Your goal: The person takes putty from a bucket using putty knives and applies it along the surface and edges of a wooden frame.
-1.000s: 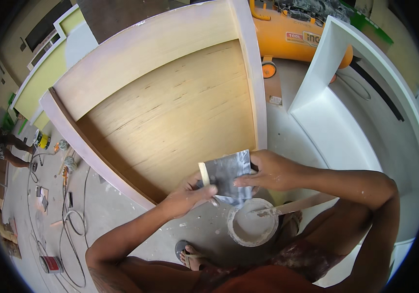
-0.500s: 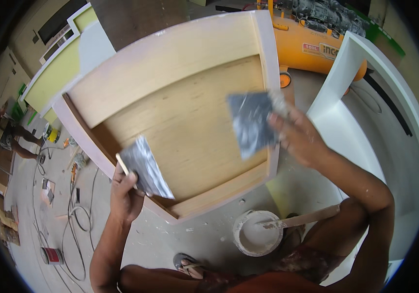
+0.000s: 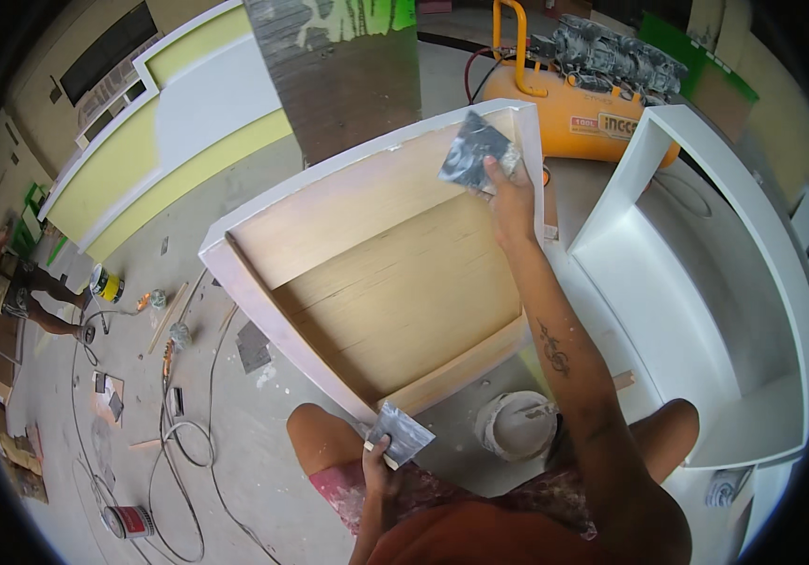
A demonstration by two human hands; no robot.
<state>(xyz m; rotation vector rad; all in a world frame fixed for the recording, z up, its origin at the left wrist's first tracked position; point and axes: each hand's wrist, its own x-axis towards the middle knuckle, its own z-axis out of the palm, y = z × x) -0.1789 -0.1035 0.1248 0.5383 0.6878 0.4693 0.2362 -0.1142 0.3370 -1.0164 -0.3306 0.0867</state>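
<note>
**Reaching over a pale wooden cabinet (image 3: 404, 292) from the near side**

Holds a dark grey blade (image 3: 472, 153) in the right hand (image 3: 510, 193), above the far right corner of the cabinet, with the thumb pressed on its face and the other fingers mostly hidden; cannot tell whether touching the wood. Grips a tan-edged grey blade (image 3: 406, 435) in the left hand (image 3: 381, 463), low beside the cabinet's near corner and well apart from the first, with thumb and fingers clamped on its near edge.

Has a bucket (image 3: 485, 435) of pale paste on the floor between the knees, just beyond the near end of the cabinet, with a partly hidden wooden stick (image 3: 625, 379) to its right. Has a white cabinet (image 3: 678, 292) to the right and an orange compressor (image 3: 560, 108) at the far right. Also has, to the left, a yellow-and-black can (image 3: 106, 284) and, nearer, a red-and-grey can (image 3: 129, 521), with another person (image 3: 16, 287) at the far left.
</note>
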